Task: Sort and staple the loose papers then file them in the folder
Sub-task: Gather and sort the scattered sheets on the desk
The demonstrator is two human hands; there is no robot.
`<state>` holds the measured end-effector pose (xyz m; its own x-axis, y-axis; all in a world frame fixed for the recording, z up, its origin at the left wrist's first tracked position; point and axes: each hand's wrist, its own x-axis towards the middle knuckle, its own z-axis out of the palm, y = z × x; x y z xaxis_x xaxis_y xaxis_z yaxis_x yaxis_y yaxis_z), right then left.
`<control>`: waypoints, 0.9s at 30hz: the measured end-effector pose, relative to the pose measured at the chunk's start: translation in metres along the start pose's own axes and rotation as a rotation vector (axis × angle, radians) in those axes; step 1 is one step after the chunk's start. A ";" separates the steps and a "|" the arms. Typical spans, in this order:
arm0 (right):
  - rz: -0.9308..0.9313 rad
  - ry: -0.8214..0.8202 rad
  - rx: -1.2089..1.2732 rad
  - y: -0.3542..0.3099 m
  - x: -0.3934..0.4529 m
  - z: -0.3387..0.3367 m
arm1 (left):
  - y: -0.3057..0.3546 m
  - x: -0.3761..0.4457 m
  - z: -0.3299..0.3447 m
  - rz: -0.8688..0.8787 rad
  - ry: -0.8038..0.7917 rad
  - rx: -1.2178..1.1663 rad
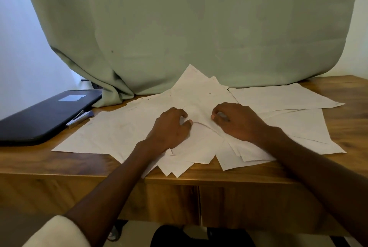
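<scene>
**Both hands down on the paper pile**

Loose papers (199,107) lie scattered & overlapping across the middle of the wooden desk (348,127), some corners hanging over the near edge, one sheet propped up against the green curtain (179,27) at the back.

L hand (171,127) sits palm-down on the centre of the pile, fingers curled, tips pressing into the top sheet. R hand (237,120) is just beside it, also palm-down w/ fingers curled inward on the paper. The sheet btwn the two hands shows a raised crease. Can't tell whether either hand actually pinches a sheet or only presses on it.

Dark folder (45,119) lies flat & closed at the desk's left end, w/ a pale label on its cover, well apart from the hands. Stapler (79,119), silver w/ a blue end, lies just beside the folder's right edge, btwn folder and papers, its blue end close to the nearest sheet.

A white sleeve (57,232) shows at bottom left.
</scene>
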<state>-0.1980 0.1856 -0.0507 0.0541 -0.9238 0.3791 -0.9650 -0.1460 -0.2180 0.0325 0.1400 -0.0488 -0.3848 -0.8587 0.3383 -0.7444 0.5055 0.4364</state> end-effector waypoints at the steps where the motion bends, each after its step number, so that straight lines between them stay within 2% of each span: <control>1: 0.001 -0.013 -0.012 -0.001 0.000 0.000 | -0.003 0.002 -0.003 0.005 0.001 -0.026; 4: -0.001 -0.041 -0.038 -0.003 0.003 0.000 | -0.019 0.011 -0.024 -0.032 0.063 -0.127; 7: -0.046 0.027 -0.040 -0.010 0.012 -0.004 | -0.044 0.024 -0.054 -0.065 0.175 -0.146; 10: -0.124 0.047 -0.034 -0.025 0.041 -0.011 | -0.077 0.050 -0.073 -0.156 0.230 -0.061; 14: -0.115 -0.021 -0.029 -0.047 0.101 -0.005 | -0.115 0.073 -0.065 -0.265 0.263 0.036; 17: -0.063 0.002 0.080 -0.051 0.118 0.026 | -0.129 0.072 -0.048 -0.255 0.314 0.053; 20: -0.087 -0.049 -0.041 -0.054 0.115 0.055 | -0.131 0.071 -0.044 -0.190 0.342 0.063; 23: -0.097 -0.036 -0.059 -0.058 0.113 0.058 | -0.133 0.070 -0.051 -0.216 0.387 0.046; 25: -0.079 -0.029 -0.061 -0.057 0.113 0.058 | -0.138 0.068 -0.056 -0.302 0.399 0.177; 27: -0.058 -0.013 -0.061 -0.057 0.113 0.057 | -0.144 0.065 -0.061 -0.425 0.364 0.425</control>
<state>-0.1223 0.0692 -0.0472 0.1129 -0.9190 0.3778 -0.9739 -0.1777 -0.1412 0.1479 0.0169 -0.0386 0.1385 -0.8546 0.5005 -0.9672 -0.0081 0.2539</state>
